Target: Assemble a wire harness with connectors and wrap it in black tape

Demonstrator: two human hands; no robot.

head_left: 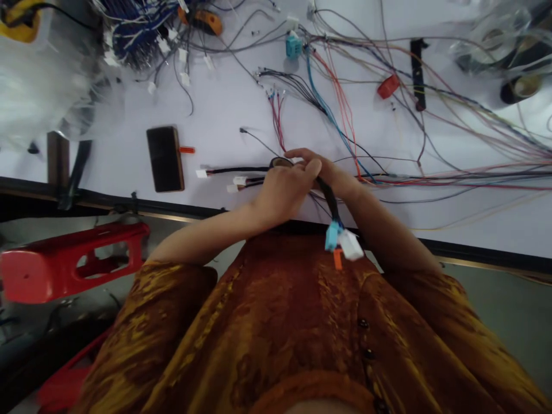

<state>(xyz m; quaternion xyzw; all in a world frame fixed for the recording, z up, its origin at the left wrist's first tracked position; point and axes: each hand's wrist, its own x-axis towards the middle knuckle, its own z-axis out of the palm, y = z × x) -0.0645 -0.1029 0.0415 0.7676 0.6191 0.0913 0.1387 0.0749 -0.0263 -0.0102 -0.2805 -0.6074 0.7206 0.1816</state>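
Observation:
My left hand point(282, 192) and my right hand point(328, 171) meet over a black-sleeved wire harness point(328, 198) on the white table point(224, 115). Both seem shut on it, with my right fingers reaching over my left hand. A dark loop or ring point(281, 163) shows just beyond my left fingers, partly hidden. The harness end hangs towards my chest, carrying a light blue connector point(332, 236), a white connector point(351, 245) and an orange tag point(338, 259). Further wires point(233, 171) with white terminals run out to the left of my hands.
Many coloured loose wires spread across the table. On it lie a black phone point(165, 158), a red part point(388, 86), a black bar point(417, 75) and a teal connector point(294, 46). A red plastic stool point(69, 263) stands on the floor at left, below the table's dark edge point(129, 201).

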